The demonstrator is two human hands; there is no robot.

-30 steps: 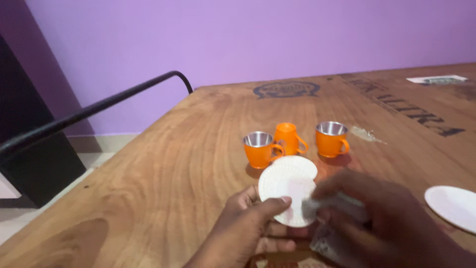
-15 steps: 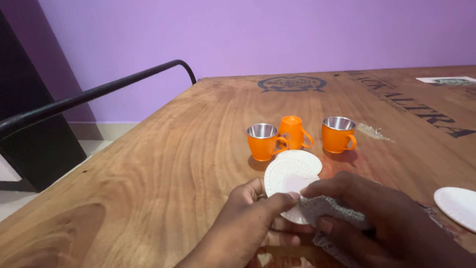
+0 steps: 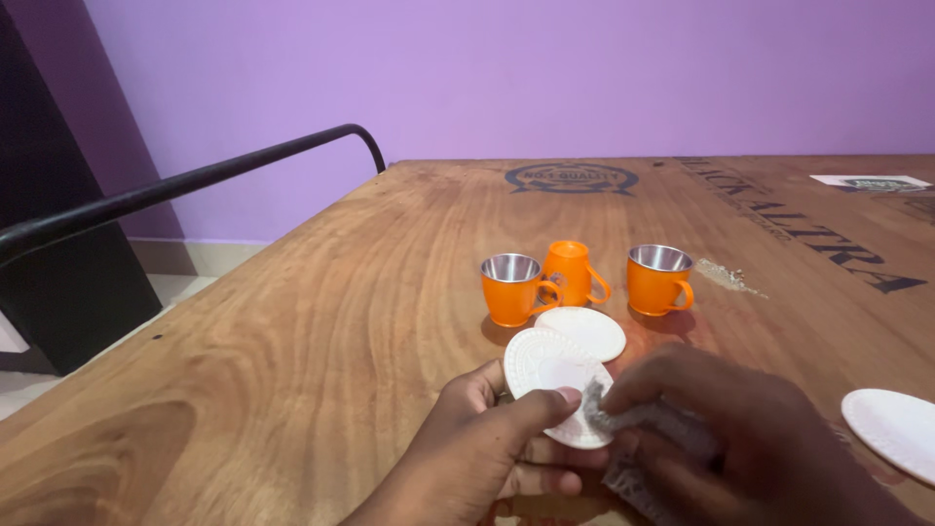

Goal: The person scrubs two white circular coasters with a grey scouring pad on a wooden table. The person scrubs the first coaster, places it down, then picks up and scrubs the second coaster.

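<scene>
My left hand (image 3: pixel 477 438) pinches a small white saucer (image 3: pixel 555 375), thumb over its near rim, fingers behind, face tilted toward me. My right hand (image 3: pixel 721 433) is closed on a grey cloth (image 3: pixel 648 424), and the cloth's tip presses against the saucer's right edge. Both sit low over the wooden table (image 3: pixel 321 312).

Just beyond the held saucer: a second white saucer (image 3: pixel 589 331) lying flat, partly hidden behind it. Past that, three orange cups in a row. The left cup (image 3: pixel 509 289) and the right cup (image 3: pixel 657 280) are upright with steel liners; the middle cup (image 3: pixel 572 271) is upside down.

To the right of my right hand, apart from it: a third white saucer (image 3: pixel 891 429) at the frame edge.

Markings: a dark oval stamp (image 3: pixel 572 178) printed on the tabletop far beyond the cups. Dark block lettering (image 3: pixel 808 234) runs diagonally along the far right. A white rectangular card (image 3: pixel 870 181) lies flat at the far-right corner. Pale crumbs (image 3: pixel 726 276) just right of the right cup.

Black chair rail (image 3: pixel 195 185) off to the left, purple wall (image 3: pixel 487 78) behind.
</scene>
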